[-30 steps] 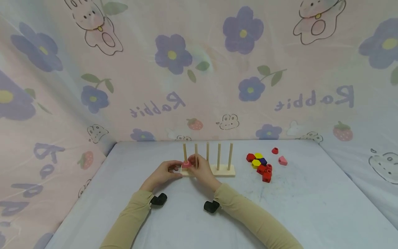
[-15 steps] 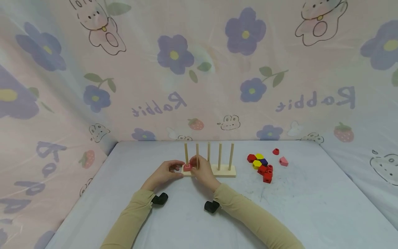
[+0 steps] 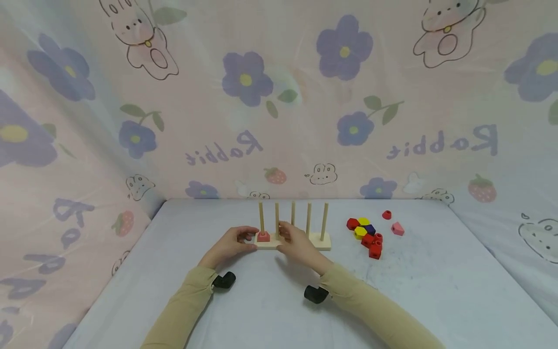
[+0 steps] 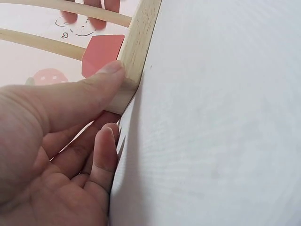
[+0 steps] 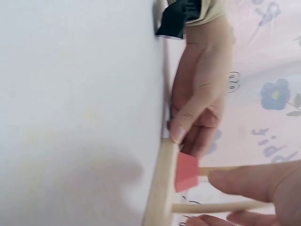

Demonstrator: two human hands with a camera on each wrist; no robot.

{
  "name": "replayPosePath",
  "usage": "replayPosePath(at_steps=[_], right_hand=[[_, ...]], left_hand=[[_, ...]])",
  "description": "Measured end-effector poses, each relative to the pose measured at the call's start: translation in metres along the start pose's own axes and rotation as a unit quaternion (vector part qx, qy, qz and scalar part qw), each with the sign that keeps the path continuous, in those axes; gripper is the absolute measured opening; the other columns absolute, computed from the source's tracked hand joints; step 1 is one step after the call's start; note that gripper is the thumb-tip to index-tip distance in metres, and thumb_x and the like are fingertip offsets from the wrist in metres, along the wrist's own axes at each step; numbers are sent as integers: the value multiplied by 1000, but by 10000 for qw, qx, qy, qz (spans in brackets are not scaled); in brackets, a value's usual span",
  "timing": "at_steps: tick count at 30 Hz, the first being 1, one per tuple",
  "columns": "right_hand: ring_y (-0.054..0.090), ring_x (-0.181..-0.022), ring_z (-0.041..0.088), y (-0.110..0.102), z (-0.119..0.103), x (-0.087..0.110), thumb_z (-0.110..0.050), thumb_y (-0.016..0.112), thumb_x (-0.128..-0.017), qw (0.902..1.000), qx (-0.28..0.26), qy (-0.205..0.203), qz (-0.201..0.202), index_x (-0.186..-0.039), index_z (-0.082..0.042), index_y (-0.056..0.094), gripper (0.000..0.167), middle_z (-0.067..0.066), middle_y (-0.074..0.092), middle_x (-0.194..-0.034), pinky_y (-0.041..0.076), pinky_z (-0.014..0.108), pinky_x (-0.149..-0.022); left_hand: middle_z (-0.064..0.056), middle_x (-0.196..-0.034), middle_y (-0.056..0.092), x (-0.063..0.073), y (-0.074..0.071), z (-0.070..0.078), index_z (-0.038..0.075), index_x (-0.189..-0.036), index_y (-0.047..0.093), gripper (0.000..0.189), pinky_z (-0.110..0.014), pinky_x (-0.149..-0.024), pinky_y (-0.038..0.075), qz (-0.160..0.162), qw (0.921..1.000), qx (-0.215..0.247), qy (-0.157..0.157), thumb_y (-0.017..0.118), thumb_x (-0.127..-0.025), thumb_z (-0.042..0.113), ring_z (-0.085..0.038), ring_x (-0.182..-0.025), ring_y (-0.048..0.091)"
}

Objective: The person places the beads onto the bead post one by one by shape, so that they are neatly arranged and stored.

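Observation:
A wooden peg stand with several upright pegs stands on the table in the head view. On its leftmost peg, a pinkish-red bead with sloping sides sits down at the base. My left hand grips the stand's left end; in the left wrist view its thumb lies on the base's edge near the bead, other fingers beyond the end. Beside the second and third pegs is my right hand, its fingers loosely spread with nothing held. The right wrist view has its thumb apart from the bead.
To the right lies a cluster of beads: red ones, yellow ones and a dark blue one. A pink bead and a small red bead lie farther right. A patterned curtain hangs behind the table.
The pinkish-red bead has slid down the leftmost peg to the base. My right hand has let go of it and moved right. The left hand keeps its hold on the stand.

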State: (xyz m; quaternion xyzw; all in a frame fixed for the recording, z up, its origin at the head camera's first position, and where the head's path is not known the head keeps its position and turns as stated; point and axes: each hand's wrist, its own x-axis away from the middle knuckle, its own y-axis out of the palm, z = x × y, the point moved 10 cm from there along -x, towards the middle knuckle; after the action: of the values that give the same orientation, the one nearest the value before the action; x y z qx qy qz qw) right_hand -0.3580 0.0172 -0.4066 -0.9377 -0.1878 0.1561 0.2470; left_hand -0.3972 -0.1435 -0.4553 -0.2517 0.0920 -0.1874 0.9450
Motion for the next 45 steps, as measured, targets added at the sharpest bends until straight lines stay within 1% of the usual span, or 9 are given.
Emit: replayPosePath(at_steps=[6,10,16,20,23,29,35,41,45], right_hand=[[54,-114,38,-23,0,27,-3,67,-87,9986,-221,-14,-480,-140,0,40,60,24,51,-130,44,47,-93],[55,-112,38,-52,6,46,-6,68,-88,9981,-265,-72,-549,-136,-2,45,54,21,54,-126,46,47,-91],[56,-112,37,-128,16,75,-10,70,-87,9999,-8,-153,36,-132,-2,50,50,17,56,-126,46,42,-92],[52,-116,42,-178,35,93,-11,68,-89,9988,116,169,451,-133,-2,48,49,19,53,-129,50,31,-86],[49,-118,44,-211,52,106,-14,65,-92,9952,439,466,740,-137,-1,44,51,22,50,-132,50,28,-83],[46,-121,46,-258,84,124,-26,64,-93,9834,1068,915,1148,-140,1,40,59,26,47,-135,45,46,-90],[42,-122,49,-274,116,129,-20,64,-93,9774,1219,1173,1272,-139,6,38,59,30,43,-137,37,53,-94],[39,-124,50,-268,144,125,-21,64,-93,9763,1250,1422,1047,-139,8,38,60,32,41,-138,37,56,-95],[38,-124,52,-262,154,121,-18,64,-92,9748,1335,1550,890,-139,9,36,61,33,38,-139,37,57,-95]], left_hand=[[-8,-102,61,1,0,-3,3,-123,62,47,-28,-73,43,82,9999,-96,-70,78,-79,10,-21,-88,53],[-6,-100,61,2,1,-6,4,-123,62,47,-28,-73,43,64,9997,-208,-145,78,-80,11,-19,-87,53],[-6,-103,61,0,-1,-2,4,-124,61,48,-30,-76,44,14,9998,-214,-42,78,-80,12,-20,-89,53],[-8,-108,60,0,1,1,5,-124,61,47,-32,-79,44,-88,9999,-81,8,77,-81,13,-22,-94,53],[-9,-111,59,0,3,1,6,-125,61,46,-32,-80,43,-141,9999,13,5,76,-82,13,-24,-96,53],[-11,-107,61,0,1,0,1,-124,60,48,-32,-77,43,-1,9999,-114,2,77,-80,11,-25,-93,53],[-7,-115,59,1,2,-4,6,-127,59,49,-34,-83,42,-79,9999,76,-129,77,-82,14,-22,-99,52],[-8,-112,60,2,1,-2,6,-126,60,48,-32,-81,43,-33,9999,0,-106,76,-82,13,-22,-96,53],[-9,-109,61,3,0,0,3,-125,60,47,-30,-79,44,22,9999,-137,-37,76,-82,12,-23,-94,54]])
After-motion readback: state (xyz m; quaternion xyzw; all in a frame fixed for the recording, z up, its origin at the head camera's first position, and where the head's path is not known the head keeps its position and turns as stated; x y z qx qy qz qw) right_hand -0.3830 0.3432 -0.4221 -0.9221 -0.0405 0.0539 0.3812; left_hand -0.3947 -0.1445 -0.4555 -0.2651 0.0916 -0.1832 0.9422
